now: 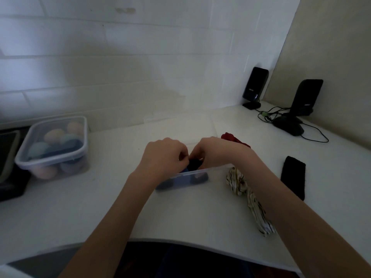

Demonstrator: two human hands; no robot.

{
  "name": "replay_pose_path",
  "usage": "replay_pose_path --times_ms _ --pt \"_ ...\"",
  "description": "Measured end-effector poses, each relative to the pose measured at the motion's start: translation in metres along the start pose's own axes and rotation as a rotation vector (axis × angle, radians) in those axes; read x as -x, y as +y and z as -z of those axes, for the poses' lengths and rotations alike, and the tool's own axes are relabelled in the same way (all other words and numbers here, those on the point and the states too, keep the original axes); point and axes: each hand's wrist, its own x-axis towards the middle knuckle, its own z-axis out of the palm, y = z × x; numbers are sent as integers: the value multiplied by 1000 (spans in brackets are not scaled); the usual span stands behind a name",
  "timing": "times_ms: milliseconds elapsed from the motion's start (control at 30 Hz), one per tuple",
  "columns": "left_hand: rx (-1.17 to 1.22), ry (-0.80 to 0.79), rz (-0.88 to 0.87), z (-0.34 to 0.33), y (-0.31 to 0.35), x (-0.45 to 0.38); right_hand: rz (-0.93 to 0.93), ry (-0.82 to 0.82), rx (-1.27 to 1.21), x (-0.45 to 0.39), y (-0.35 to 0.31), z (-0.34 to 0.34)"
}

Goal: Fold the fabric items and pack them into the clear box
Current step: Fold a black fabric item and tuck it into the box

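Clear box: transparent plastic box (192,174) at the middle of the white tabletop (112,213), with blue fabric (183,176) showing through its near wall.
Dark fabric: small black piece (194,163) above the box opening, between both hands.
Left hand (163,157): fingers curled, pinching the black piece.
Right hand (213,150): fingers curled onto the same piece from the other side.
Striped fabric: cream cloth with dark stripes (244,195), crumpled, just right of the box.
Red fabric: bunched red cloth (230,137) behind the right wrist.
Black band: flat black rectangular cloth (293,176), far right.
Lidded container: clear tub of pastel balls (53,145), well left.
Speakers: two black units (256,87) at the corner.
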Motion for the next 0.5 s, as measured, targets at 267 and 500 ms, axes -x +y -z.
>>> replay_pose_path --times_ms 267,500 --pt "44 3 38 -2 -1 -1 -14 3 -32 -1 -1 -3" --pt "23 13 12 1 -1 2 -22 44 -200 3 7 -6"
